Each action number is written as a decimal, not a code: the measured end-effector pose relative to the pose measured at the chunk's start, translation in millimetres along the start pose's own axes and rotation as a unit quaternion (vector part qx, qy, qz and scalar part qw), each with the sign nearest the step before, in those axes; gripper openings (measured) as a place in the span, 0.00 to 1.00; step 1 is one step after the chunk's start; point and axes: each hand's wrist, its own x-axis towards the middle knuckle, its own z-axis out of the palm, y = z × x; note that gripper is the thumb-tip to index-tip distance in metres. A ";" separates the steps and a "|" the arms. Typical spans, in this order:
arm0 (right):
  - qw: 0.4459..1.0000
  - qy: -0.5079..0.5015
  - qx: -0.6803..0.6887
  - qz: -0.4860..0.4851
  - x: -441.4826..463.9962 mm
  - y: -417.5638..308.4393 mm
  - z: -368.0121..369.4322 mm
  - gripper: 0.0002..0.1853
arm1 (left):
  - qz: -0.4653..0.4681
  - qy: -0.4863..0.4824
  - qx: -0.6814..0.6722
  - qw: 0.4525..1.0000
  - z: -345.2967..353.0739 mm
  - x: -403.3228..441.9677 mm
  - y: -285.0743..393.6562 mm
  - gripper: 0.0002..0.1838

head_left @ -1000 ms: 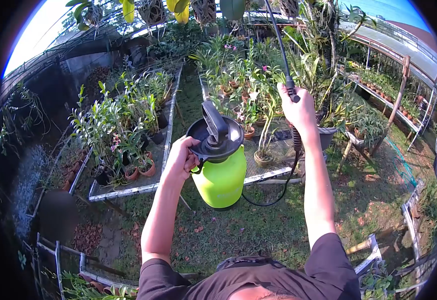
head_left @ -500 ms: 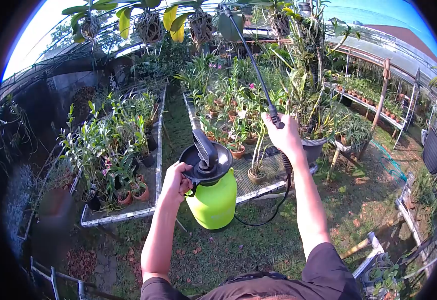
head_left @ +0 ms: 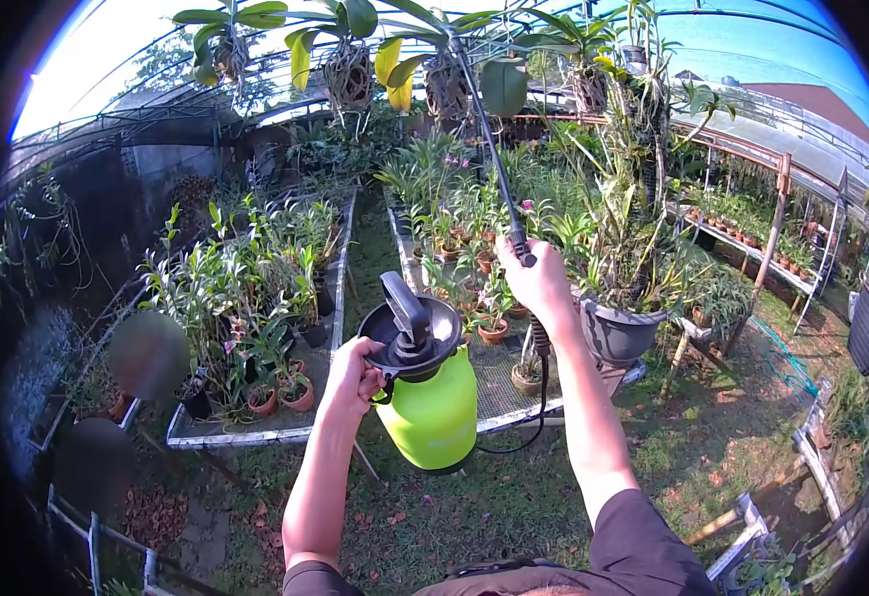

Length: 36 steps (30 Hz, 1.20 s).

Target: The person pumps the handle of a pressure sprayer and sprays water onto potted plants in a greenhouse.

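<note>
At the left edge of the green tank (head_left: 429,417), the left hand (head_left: 355,377) has its grip pinched on the rim of the black lid (head_left: 380,326), thumb uppermost and fingers curled below. The tank hangs above the grass (head_left: 514,517), slightly tilted, its pump handle (head_left: 406,308) standing on top. Up and to the right of the tank, the right hand (head_left: 539,286) closes its grip around the spray wand (head_left: 494,149), which slants up toward the hanging plants (head_left: 444,84) beyond the tank. A black hose (head_left: 544,382) loops behind the tank's right side. Left of the tank, a mesh desk (head_left: 240,437) carries potted orchids (head_left: 250,298); farther right, beyond it, sits a grey planter (head_left: 621,336).
</note>
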 end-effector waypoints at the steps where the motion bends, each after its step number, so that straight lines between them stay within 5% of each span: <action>1: 1.000 -0.023 0.004 0.015 0.4 -4.9 1.2 0.23 | 0.012 0.007 0.003 1.000 0.9 -6.4 3.0 0.09; 3: 0.997 -0.072 -0.015 -0.021 -2.5 -6.5 9.8 0.23 | 0.026 0.029 0.001 0.999 -2.9 -16.8 9.4 0.06; 11: 0.997 0.023 -0.012 -0.079 16.4 -37.1 44.1 0.20 | 0.066 0.093 -0.008 0.993 -35.6 -37.2 19.3 0.06; 19: 0.990 -0.080 0.076 -0.089 25.5 -71.9 90.8 0.20 | 0.091 0.208 -0.010 0.974 -33.1 -63.7 31.6 0.11; 36: 0.980 -0.094 0.087 -0.149 67.0 -138.3 145.3 0.23 | 0.123 0.225 0.000 0.967 -79.9 -84.2 61.7 0.20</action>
